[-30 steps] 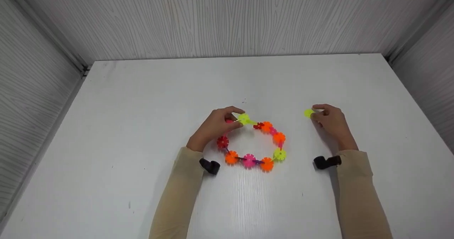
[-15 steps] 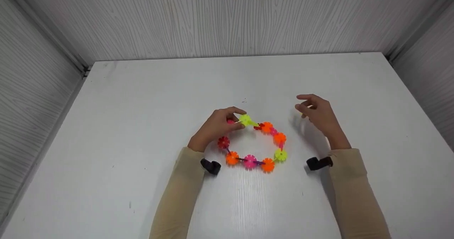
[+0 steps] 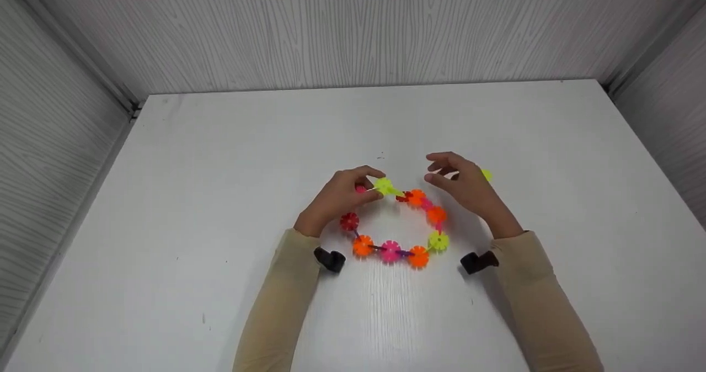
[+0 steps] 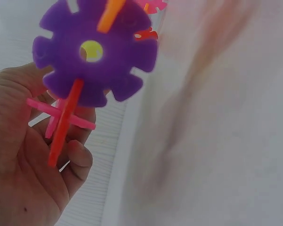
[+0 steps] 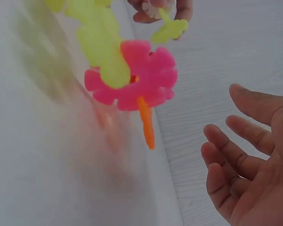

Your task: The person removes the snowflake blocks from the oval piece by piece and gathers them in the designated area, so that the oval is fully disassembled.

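Note:
A ring of linked plastic snowflake discs in orange, pink, red, purple and yellow lies on the white table. At its far left, my left hand pinches a yellow snowflake disc between thumb and finger. In the left wrist view, a purple disc of the ring is close up, with red and pink ones beside it. My right hand hovers beyond the ring's right side, holding nothing, its fingers loosely bent. A loose yellow disc shows just behind it, partly covered.
The white tabletop reaches back to a wood-grain panel, with side panels left and right. Black wrist cameras sit at both cuffs.
My right hand has let go of the loose yellow disc, leaving it on the table, and has moved left toward the ring. The left hand has stayed nearly still, pinching its disc.

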A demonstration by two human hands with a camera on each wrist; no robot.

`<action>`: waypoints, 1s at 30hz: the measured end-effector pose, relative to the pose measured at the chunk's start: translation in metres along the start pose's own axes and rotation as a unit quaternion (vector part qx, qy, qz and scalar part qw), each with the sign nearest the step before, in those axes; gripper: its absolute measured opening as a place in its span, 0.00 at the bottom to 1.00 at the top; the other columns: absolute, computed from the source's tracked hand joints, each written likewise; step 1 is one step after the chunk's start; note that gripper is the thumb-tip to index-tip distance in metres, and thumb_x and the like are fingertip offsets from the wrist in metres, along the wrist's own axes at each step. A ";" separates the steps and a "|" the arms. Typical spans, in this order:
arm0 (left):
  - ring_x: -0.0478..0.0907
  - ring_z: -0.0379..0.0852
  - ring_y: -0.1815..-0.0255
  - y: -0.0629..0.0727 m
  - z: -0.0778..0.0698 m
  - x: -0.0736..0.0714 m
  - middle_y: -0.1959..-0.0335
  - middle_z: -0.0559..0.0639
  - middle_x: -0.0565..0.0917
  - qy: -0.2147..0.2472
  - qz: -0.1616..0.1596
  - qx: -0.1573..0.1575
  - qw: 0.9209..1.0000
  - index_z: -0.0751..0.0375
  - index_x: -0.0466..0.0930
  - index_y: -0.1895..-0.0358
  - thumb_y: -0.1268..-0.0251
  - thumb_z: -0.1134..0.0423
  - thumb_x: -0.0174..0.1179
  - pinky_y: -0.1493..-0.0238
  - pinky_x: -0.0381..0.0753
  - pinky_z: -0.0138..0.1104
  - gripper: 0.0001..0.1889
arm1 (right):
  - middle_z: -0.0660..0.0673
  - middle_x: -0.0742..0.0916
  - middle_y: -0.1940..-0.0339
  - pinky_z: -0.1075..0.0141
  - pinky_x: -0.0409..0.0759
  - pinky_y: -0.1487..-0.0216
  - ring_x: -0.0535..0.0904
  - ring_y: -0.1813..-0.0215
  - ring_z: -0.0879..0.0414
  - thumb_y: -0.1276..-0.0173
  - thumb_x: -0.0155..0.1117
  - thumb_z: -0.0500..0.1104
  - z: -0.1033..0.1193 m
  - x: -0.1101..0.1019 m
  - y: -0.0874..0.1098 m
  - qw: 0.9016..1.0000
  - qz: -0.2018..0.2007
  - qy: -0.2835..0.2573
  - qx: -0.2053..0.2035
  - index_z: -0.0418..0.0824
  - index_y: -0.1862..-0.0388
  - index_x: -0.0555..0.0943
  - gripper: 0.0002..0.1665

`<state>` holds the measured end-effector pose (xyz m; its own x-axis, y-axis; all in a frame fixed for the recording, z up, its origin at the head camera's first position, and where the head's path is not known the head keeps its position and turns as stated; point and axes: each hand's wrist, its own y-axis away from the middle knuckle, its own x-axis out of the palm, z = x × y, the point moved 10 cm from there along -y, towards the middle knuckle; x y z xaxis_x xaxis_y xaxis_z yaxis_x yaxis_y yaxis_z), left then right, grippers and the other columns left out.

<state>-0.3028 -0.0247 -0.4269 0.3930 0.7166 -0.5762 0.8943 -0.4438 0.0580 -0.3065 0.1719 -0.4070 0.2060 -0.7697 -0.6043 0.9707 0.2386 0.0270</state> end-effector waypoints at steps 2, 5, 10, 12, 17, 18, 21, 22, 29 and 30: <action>0.76 0.46 0.58 -0.001 -0.002 0.002 0.58 0.52 0.83 -0.004 0.004 0.001 1.000 0.49 0.78 0.42 0.36 0.56 0.63 0.51 0.79 0.35 0.19 | 0.40 0.81 0.45 0.55 0.72 0.39 0.75 0.43 0.47 0.32 0.63 0.48 0.005 0.007 0.001 1.000 0.014 0.001 -0.009 0.42 0.34 0.72 0.29; 0.77 0.46 0.58 -0.002 -0.003 0.004 0.58 0.51 0.84 -0.005 0.008 0.000 1.000 0.48 0.79 0.42 0.36 0.55 0.63 0.50 0.79 0.35 0.19 | 0.39 0.81 0.44 0.53 0.72 0.39 0.76 0.43 0.47 0.33 0.64 0.47 0.013 0.016 0.003 0.999 0.027 0.004 -0.021 0.41 0.35 0.72 0.29; 0.77 0.46 0.59 -0.002 -0.004 0.004 0.58 0.50 0.84 -0.013 0.010 0.003 1.000 0.48 0.79 0.42 0.36 0.55 0.63 0.52 0.80 0.35 0.19 | 0.40 0.83 0.45 0.54 0.72 0.41 0.77 0.45 0.48 0.33 0.65 0.46 0.024 0.029 0.006 0.998 0.040 0.013 -0.043 0.41 0.37 0.74 0.27; 0.77 0.46 0.60 -0.001 -0.004 0.005 0.58 0.51 0.84 -0.018 0.011 0.004 1.000 0.48 0.79 0.41 0.36 0.55 0.63 0.52 0.80 0.34 0.19 | 0.41 0.84 0.46 0.54 0.73 0.41 0.77 0.46 0.48 0.33 0.65 0.46 0.028 0.034 0.007 0.997 0.047 0.016 -0.051 0.41 0.38 0.75 0.26; 0.78 0.45 0.61 0.000 -0.008 0.007 0.60 0.52 0.85 -0.020 0.015 0.016 1.000 0.50 0.79 0.42 0.37 0.56 0.64 0.55 0.79 0.33 0.20 | 0.42 0.85 0.49 0.54 0.73 0.44 0.78 0.48 0.49 0.33 0.65 0.43 0.037 0.042 0.012 0.996 0.056 0.022 -0.068 0.40 0.44 0.79 0.19; 0.78 0.45 0.62 0.000 -0.008 0.007 0.60 0.52 0.85 -0.018 0.015 0.020 1.000 0.51 0.79 0.42 0.37 0.57 0.64 0.56 0.79 0.33 0.20 | 0.43 0.85 0.49 0.55 0.74 0.44 0.78 0.48 0.49 0.33 0.65 0.43 0.037 0.044 0.013 0.995 0.058 0.025 -0.072 0.41 0.46 0.80 0.18; 0.78 0.44 0.63 0.001 -0.012 0.009 0.61 0.53 0.85 -0.015 0.020 0.033 0.999 0.53 0.79 0.42 0.37 0.58 0.65 0.58 0.77 0.32 0.20 | 0.44 0.86 0.51 0.57 0.75 0.46 0.79 0.49 0.50 0.33 0.64 0.42 0.040 0.049 0.013 0.994 0.065 0.034 -0.082 0.41 0.49 0.82 0.14; 0.78 0.44 0.63 0.001 -0.012 0.009 0.62 0.53 0.85 -0.014 0.021 0.036 0.999 0.53 0.79 0.42 0.37 0.58 0.65 0.59 0.77 0.32 0.19 | 0.44 0.86 0.51 0.57 0.75 0.46 0.79 0.50 0.50 0.33 0.64 0.41 0.041 0.051 0.013 0.993 0.067 0.037 -0.084 0.41 0.49 0.82 0.14; 0.79 0.45 0.62 0.002 -0.013 0.008 0.60 0.52 0.86 -0.012 0.020 0.031 0.999 0.53 0.79 0.42 0.37 0.58 0.64 0.58 0.78 0.33 0.19 | 0.45 0.87 0.53 0.58 0.78 0.48 0.80 0.52 0.51 0.33 0.64 0.40 0.044 0.054 0.012 0.992 0.056 0.055 -0.095 0.40 0.52 0.82 0.12; 0.79 0.45 0.62 0.002 -0.013 0.008 0.61 0.52 0.86 -0.011 0.019 0.031 0.999 0.53 0.79 0.42 0.37 0.58 0.64 0.58 0.79 0.33 0.19 | 0.45 0.87 0.54 0.58 0.78 0.48 0.80 0.52 0.50 0.33 0.65 0.40 0.045 0.053 0.012 0.992 0.052 0.057 -0.096 0.40 0.52 0.82 0.12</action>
<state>-0.2953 -0.0125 -0.4207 0.4203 0.6868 -0.5930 0.8637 -0.5032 0.0294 -0.2783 0.1071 -0.4032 0.2779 -0.6649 -0.6933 0.9012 0.4304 -0.0515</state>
